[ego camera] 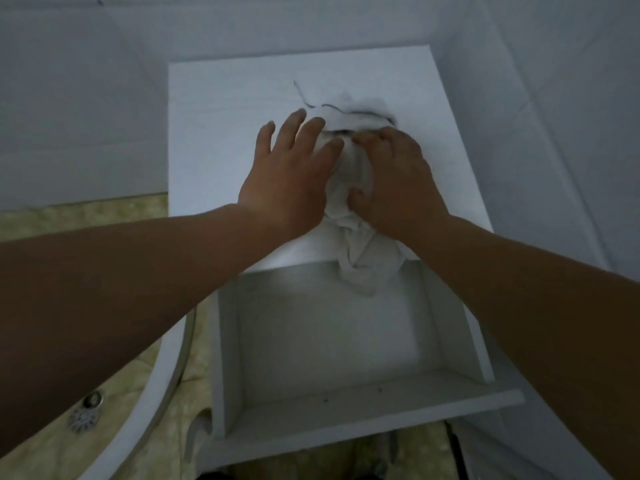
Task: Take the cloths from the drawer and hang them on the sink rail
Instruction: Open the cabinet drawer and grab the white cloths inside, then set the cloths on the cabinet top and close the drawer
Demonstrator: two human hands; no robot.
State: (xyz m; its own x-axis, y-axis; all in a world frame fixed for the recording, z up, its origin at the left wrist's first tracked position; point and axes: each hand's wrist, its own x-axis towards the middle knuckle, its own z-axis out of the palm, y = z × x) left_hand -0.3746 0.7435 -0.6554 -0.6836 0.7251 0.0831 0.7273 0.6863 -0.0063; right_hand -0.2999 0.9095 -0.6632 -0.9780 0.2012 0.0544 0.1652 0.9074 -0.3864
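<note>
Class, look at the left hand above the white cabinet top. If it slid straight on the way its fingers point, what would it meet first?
The left hand points away over the cabinet top. Its inner fingers already touch the white cloth; beyond that, bare top, then probably the back wall. Depth is unclear.

Both hands rest on a white cloth (349, 188) bunched on the cabinet top (221, 133): left hand (291, 178) with fingers spread, right hand (398, 181) gripping it. The cloth's end hangs into the open drawer (332, 403).

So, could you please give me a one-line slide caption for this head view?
Both hands, left and right, handle a white cloth on the cabinet top above the open drawer.
</note>
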